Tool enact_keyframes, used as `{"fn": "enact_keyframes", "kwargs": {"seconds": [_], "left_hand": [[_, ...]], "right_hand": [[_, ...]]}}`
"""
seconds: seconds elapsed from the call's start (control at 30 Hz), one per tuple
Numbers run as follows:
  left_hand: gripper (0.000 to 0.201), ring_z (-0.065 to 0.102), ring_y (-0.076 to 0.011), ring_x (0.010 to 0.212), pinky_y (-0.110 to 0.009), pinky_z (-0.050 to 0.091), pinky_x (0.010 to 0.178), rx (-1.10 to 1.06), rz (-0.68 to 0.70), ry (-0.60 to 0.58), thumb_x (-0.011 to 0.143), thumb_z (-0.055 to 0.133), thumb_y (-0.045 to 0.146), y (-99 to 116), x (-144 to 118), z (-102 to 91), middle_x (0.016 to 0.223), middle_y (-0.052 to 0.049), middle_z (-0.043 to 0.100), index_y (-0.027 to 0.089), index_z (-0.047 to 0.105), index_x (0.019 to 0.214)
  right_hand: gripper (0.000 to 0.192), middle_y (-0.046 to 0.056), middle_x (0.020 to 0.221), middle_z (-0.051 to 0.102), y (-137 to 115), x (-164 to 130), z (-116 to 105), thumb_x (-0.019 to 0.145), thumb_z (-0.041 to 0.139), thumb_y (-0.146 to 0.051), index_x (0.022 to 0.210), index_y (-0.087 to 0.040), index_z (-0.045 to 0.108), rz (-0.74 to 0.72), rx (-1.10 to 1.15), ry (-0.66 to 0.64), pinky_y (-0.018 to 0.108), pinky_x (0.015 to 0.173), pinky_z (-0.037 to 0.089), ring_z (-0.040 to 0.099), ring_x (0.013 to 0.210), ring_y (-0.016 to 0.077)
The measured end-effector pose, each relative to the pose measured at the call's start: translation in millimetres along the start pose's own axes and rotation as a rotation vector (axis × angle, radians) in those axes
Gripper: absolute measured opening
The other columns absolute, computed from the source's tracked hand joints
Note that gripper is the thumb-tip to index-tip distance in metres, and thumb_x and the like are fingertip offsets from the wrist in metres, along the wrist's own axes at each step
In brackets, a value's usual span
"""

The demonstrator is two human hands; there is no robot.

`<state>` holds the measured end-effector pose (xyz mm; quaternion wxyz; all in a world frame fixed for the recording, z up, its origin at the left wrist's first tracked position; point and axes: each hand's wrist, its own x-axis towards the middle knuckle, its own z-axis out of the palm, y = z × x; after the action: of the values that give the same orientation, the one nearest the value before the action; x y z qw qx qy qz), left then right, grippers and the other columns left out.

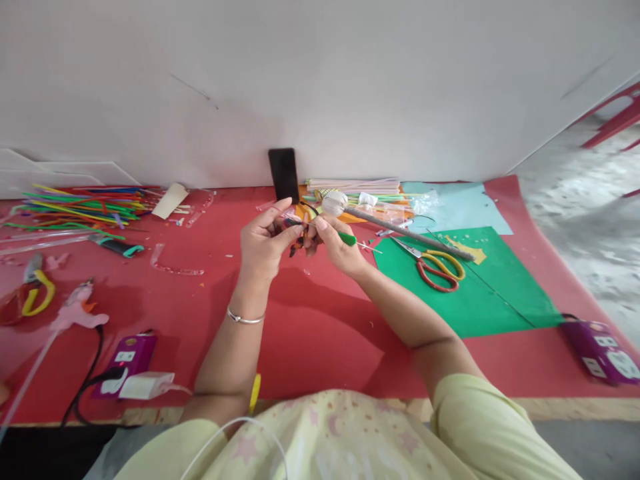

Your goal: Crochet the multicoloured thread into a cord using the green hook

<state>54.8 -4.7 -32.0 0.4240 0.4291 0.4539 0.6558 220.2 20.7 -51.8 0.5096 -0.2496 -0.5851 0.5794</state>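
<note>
In the head view, both of my hands meet above the red work surface (320, 320). My left hand (267, 243) is closed in a pinch on a small orange-and-black piece (297, 245); its shape is mostly covered by the fingers. Thumb and fingers of my right hand (336, 248) are closed beside it, around a thin stick with a green part (347, 238). The stick's pale end sticks out to the right, and its other end is hidden at the fingertips. Just behind my right hand lies a grey rod with a white rounded head (335, 202).
Scissors (437, 268) lie on a green sheet (500, 293) at right. A black phone (283, 175) leans on the white wall. Coloured sticks (90, 207), yellow-handled pliers (37, 290), a pink glue gun (77, 308) and a purple power strip (131, 353) are at left. Another purple strip (600, 350) lies far right.
</note>
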Motion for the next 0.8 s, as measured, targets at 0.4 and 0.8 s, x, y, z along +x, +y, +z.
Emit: {"fn": "enact_keyframes", "kwargs": {"seconds": [0.4,0.8], "left_hand": [[0.063,0.046,-0.0074,0.052,-0.022,0.038,0.049,-0.003,-0.060,-0.021,0.068,0.099,0.021,-5,1,-0.5,0.067,0.007,0.065,0.023,0.091,0.130],[0.059,0.034,-0.0030,0.044,-0.017,0.025,0.043,-0.304,-0.276,-0.046,0.067,0.098,0.020,-4,-4,15.2,0.063,0.008,0.062,0.024,0.090,0.126]], "right_hand": [[0.072,-0.001,0.070,0.068,7,1,5,0.095,0.071,-0.092,0.080,-0.022,0.064,0.042,0.027,0.048,0.027,0.057,0.059,0.065,0.054,0.0112],[0.063,-0.001,0.080,0.070,23,-9,16,0.105,0.064,-0.086,0.089,-0.025,0.065,-0.161,0.052,0.168,0.030,0.060,0.060,0.068,0.060,0.0134]]}}
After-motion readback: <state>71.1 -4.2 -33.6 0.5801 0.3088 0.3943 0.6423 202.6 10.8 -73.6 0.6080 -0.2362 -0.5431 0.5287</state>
